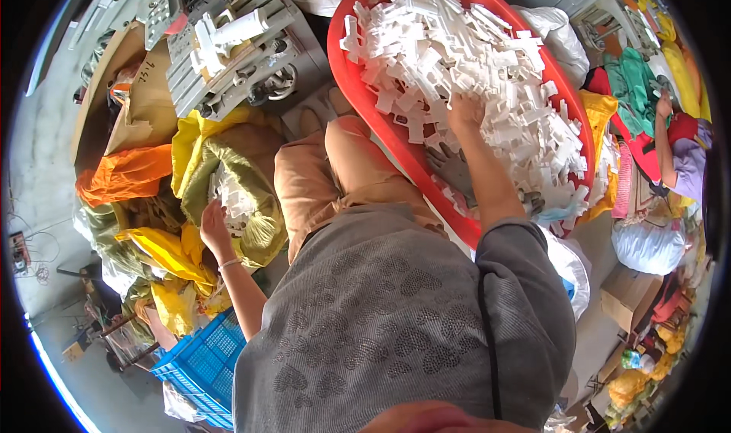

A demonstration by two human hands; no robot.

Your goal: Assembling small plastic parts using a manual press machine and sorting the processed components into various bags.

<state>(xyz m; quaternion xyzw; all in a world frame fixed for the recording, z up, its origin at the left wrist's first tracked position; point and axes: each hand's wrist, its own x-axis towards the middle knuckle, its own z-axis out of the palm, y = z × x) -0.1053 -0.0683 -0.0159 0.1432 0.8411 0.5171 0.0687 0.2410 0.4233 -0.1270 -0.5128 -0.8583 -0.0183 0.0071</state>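
Note:
A red oval tub [344, 56] in front of me, to the right, is heaped with flat white plastic pieces [426, 37]. My right hand [466, 115] reaches into the heap with its fingers bent down at a white piece; its palm side is hidden. On the left, my left hand [214, 226] hovers at the mouth of an olive woven sack [263, 227] that has similar white pieces [232, 197] inside. Its fingers are drawn together, and whatever they may hold is too small to make out. A grey work glove [452, 169] lies at the tub's near side.
A metal machine [236, 48] stands at the front left, beside a cardboard box [145, 102]. A blue plastic crate [199, 364] sits low on my left. White sacks [647, 244] and a carton [630, 294] are at the right. Another person's arm [664, 140] shows at the far right.

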